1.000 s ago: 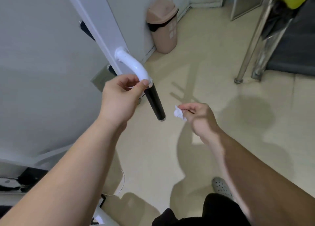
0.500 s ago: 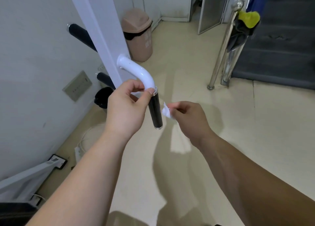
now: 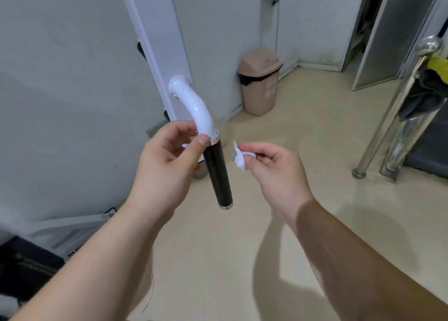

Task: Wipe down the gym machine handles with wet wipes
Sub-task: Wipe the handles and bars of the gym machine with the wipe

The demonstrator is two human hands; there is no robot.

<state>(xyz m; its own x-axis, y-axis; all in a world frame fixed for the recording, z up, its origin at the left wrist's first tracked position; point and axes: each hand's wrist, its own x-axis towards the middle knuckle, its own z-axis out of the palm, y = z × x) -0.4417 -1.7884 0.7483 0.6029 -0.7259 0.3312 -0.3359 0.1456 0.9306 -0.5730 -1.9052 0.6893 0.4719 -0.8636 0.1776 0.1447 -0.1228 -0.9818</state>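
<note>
Head view: our left hand [image 3: 164, 173] pinches the black handle [image 3: 218, 175] at its collar; our right hand [image 3: 274, 173] pinches a crumpled wet wipe [image 3: 238, 160] just beside it, not touching. Beyond stand a pink bin [image 3: 260, 83] and steel posts [image 3: 378, 136], well apart

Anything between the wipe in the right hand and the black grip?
Nothing visible. The wipe, pinched in the right hand, sits just right of the black grip with open air between. The left hand is at the grip's top end, on its other side, clear of that path.
</note>
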